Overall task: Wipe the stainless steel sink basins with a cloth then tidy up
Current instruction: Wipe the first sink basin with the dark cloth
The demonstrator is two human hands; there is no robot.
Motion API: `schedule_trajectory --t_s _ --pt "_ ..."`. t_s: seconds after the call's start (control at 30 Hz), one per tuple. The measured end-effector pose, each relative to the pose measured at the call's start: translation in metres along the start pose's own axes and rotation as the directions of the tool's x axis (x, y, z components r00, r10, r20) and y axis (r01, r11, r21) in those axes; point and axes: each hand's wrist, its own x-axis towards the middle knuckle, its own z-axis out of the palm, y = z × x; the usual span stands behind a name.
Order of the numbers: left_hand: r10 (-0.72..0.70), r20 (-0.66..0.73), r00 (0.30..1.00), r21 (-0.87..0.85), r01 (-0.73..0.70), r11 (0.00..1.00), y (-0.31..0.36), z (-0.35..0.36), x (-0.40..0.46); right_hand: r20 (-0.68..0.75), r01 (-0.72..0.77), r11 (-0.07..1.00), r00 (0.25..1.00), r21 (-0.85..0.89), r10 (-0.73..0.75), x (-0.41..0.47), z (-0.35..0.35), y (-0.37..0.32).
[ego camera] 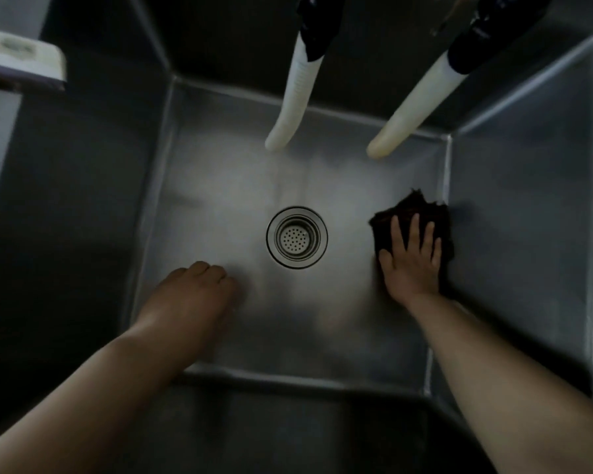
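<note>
I look straight down into a deep stainless steel sink basin (220, 186). A round strainer drain (297, 237) sits in the middle of its floor. A dark cloth (408, 213) lies on the floor against the right wall, and my right hand (411, 258) presses flat on it with fingers spread. My left hand (199, 289) is at the floor's front left with its fingers curled under, holding nothing that I can see.
Two cream hoses (293, 97) (415, 107) hang from dark tap fittings at the back and end above the basin floor. A pale block-shaped object (21, 59) sits on the ledge at the upper left. Steel walls enclose all four sides.
</note>
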Motion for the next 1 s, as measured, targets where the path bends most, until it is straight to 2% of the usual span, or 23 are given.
schedule_trajectory --t_s 0.13,0.2,0.27,0.37,0.43,0.5,0.6,0.67,0.77,0.87,0.93,1.0 --pt "-0.021 -0.013 1.000 -0.004 0.021 1.000 -0.001 0.011 -0.001 0.059 -0.066 0.998 0.996 0.006 0.065 -0.044 0.018 -0.008" --pt "-0.043 0.006 0.999 -0.027 0.043 0.999 -0.002 0.015 -0.003 0.096 -0.035 0.999 0.995 -0.015 0.036 -0.062 0.027 -0.017" --pt "-0.060 0.005 0.998 -0.068 0.060 0.996 -0.003 0.020 -0.007 0.118 0.097 0.994 0.989 -0.058 -0.089 -0.073 0.033 -0.024" --pt "-0.061 0.000 0.998 -0.086 0.061 0.994 -0.006 0.025 -0.008 0.096 0.339 0.935 0.939 -0.107 -0.330 -0.064 0.028 -0.032" --pt "-0.064 0.001 0.998 -0.081 0.064 0.995 -0.007 0.025 -0.007 0.085 0.425 0.889 0.905 -0.171 -0.416 -0.043 0.019 -0.038" --pt "-0.038 -0.026 0.999 -0.108 0.035 0.994 -0.006 0.025 -0.005 0.055 0.393 0.904 0.919 -0.170 -0.390 -0.020 0.009 -0.051" --pt "-0.011 -0.052 0.999 -0.084 0.006 0.996 -0.003 0.029 -0.004 -0.013 0.229 0.973 0.973 -0.037 -0.229 -0.005 0.004 -0.080" --pt "-0.004 -0.061 0.998 -0.084 -0.001 0.996 -0.002 0.036 -0.001 -0.047 0.195 0.981 0.980 0.007 -0.195 -0.009 0.005 -0.097" --pt "0.000 -0.067 0.998 -0.070 -0.005 0.998 0.004 0.037 0.003 -0.092 0.325 0.946 0.942 -0.004 -0.324 -0.022 0.003 -0.107" --pt "0.091 -0.053 0.994 -0.032 -0.093 0.995 0.010 0.033 0.006 -0.146 0.497 0.868 0.858 -0.009 -0.493 -0.026 0.002 -0.115" --pt "0.146 -0.043 0.988 0.033 -0.145 0.989 0.010 0.031 0.013 -0.174 0.531 0.847 0.833 -0.011 -0.525 -0.023 0.000 -0.124" --pt "0.167 -0.041 0.985 0.087 -0.163 0.983 0.012 0.029 0.025 -0.216 0.502 0.864 0.847 0.023 -0.486 -0.020 -0.002 -0.130"
